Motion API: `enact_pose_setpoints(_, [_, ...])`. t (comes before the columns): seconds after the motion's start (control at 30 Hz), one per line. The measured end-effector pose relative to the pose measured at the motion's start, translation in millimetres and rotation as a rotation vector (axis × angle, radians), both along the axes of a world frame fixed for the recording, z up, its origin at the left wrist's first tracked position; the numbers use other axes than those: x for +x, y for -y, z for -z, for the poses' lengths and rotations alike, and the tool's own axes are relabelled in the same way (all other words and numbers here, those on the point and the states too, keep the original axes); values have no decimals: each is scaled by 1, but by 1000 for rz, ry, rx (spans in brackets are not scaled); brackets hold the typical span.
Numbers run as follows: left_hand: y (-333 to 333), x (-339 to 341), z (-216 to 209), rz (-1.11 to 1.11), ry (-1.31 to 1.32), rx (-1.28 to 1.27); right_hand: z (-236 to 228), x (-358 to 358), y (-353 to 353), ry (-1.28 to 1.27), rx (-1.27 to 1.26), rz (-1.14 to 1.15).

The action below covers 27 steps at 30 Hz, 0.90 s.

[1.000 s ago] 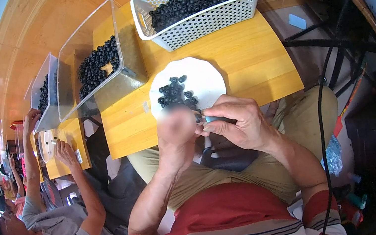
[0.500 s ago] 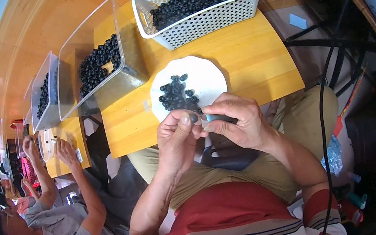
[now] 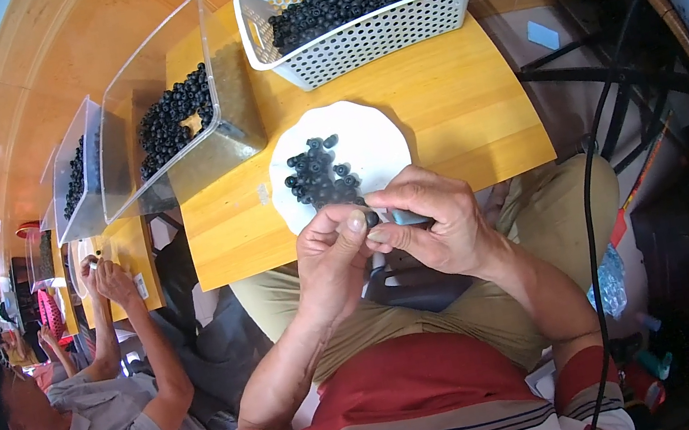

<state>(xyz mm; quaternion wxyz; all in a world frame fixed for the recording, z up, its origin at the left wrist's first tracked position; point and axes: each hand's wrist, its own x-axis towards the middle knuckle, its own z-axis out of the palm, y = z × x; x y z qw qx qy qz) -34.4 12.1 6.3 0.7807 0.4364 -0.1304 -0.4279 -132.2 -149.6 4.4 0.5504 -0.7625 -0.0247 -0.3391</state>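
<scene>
While the bare left hand pinches a small, round, dark-blue berry in a narrow grip, just there between both hands' fingertips, the bare right hand grips a small pale-blue object, mostly hidden; right beyond, more dark-blue berries cluster on a scalloped white plate on the yellow wooden worktop.

The table was smooth wood, the plate glossy, the basket matt plastic, the near box clear plastic, the berries dull-skinned.
</scene>
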Motion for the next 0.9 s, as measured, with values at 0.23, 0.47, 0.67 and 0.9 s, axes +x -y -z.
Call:
enact_pose_setpoints(0.23, [2,-9,-2,-32,5,27,8,-1,-7,38,-75,59])
enact_pose_setpoints(0.47, [7,-19,-9,-120,-1,72,19,0,-10,170,-303,204])
enact_pose_setpoints(0.67, [25,-5,-22,-237,75,95,17,-1,-1,175,-301,273])
enact_pose_setpoints(0.9, [103,51,-63,-303,700,247,17,-1,7,94,-220,306])
